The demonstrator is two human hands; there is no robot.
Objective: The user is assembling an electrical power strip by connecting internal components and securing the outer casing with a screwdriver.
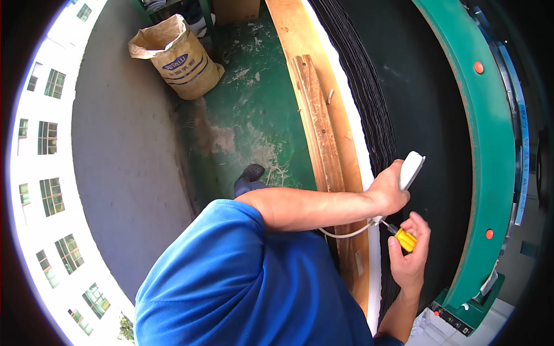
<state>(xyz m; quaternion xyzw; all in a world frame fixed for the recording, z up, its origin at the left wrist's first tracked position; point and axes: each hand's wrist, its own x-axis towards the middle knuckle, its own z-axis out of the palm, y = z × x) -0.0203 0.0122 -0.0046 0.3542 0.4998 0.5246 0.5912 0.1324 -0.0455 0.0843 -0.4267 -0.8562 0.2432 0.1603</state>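
Note:
My left hand (391, 187) is closed around a long white plastic device (411, 169). One end sticks out above the fingers; the middle is hidden in my grip. From its lower end a pale cable (349, 235) curves off to the left. My right hand (411, 254) holds a screwdriver (405, 240) by its yellow and black handle, thumb on one side and fingers curled on the other. The screwdriver's short shaft points at the cable end of the device. Whether the tip touches a screw there is too small to tell.
Beneath my hands lies a thick stack of black fabric (430, 115) with layered edges. Wooden boards (323, 127) run along the table edge. A green metal beam (490, 127) with orange buttons stands to the right. On the green floor is an open paper sack (190, 72).

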